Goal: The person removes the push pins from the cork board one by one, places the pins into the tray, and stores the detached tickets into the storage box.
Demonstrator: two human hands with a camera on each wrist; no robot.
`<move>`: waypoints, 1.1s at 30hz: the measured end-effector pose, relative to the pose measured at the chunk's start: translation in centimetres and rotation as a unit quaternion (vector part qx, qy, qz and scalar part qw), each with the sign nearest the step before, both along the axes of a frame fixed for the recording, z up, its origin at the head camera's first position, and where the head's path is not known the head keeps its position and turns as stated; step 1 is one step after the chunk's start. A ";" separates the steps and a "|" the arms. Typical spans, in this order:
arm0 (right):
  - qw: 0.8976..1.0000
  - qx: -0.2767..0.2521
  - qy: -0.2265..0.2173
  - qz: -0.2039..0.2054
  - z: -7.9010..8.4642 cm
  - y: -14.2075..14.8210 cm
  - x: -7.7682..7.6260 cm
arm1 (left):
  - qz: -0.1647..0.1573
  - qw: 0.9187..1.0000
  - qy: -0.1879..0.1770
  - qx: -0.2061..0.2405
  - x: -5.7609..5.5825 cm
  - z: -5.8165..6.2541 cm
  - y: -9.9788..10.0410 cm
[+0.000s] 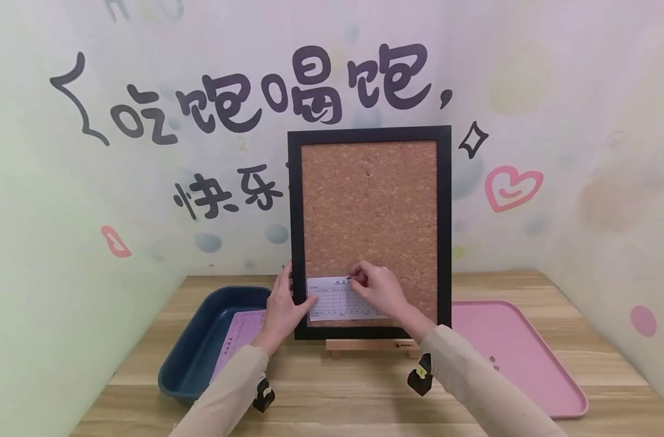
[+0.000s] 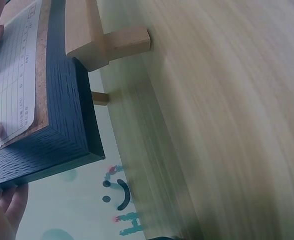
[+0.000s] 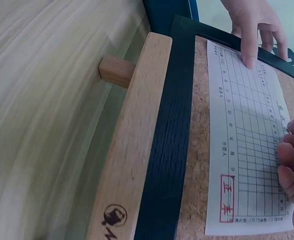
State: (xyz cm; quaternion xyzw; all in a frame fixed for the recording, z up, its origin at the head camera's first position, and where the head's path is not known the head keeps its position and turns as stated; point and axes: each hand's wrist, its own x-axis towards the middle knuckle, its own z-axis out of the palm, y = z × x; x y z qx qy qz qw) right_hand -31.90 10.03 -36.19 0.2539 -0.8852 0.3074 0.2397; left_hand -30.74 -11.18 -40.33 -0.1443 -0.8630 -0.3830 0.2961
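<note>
A framed corkboard (image 1: 370, 212) with a black border leans upright on a wooden easel (image 1: 365, 345). A white printed form (image 1: 326, 303) lies flat against the cork at its lower left; a red stamp box shows on it in the right wrist view. My left hand (image 1: 284, 309) grips the board's left edge, thumb on the form, fingers behind the frame. My right hand (image 1: 381, 291) pinches a small pushpin (image 1: 349, 277) at the form's top edge, knuckles over the paper. Most of the pin is hidden by the fingertips.
A dark blue bin (image 1: 170, 358) holding pink printed sheets (image 1: 239, 337) stands on the table to the left. On the right lies a pink tray (image 1: 534, 358) with several small metallic pins (image 1: 493, 362). Behind the board is a wall covering with lettering.
</note>
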 end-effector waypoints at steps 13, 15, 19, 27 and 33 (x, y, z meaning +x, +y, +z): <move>0.999 0.032 0.037 -0.015 -0.4 0.0 0.0 | -0.002 1.000 -0.013 -0.003 0.3 0.2 0.0; 0.998 0.033 0.042 -0.016 -0.4 -0.1 0.0 | -0.001 1.000 -0.010 -0.003 0.3 0.2 0.0; 0.998 0.026 0.047 -0.016 -0.4 -0.3 0.1 | 0.000 1.000 0.000 -0.003 0.3 0.2 -0.1; 1.000 -0.007 0.023 -0.011 -0.3 -0.6 0.2 | 0.001 1.000 -0.005 -0.002 0.3 0.2 -0.1; 1.000 -0.019 -0.002 -0.007 -0.3 -0.5 0.2 | 0.001 1.000 -0.004 -0.003 0.4 0.1 -0.1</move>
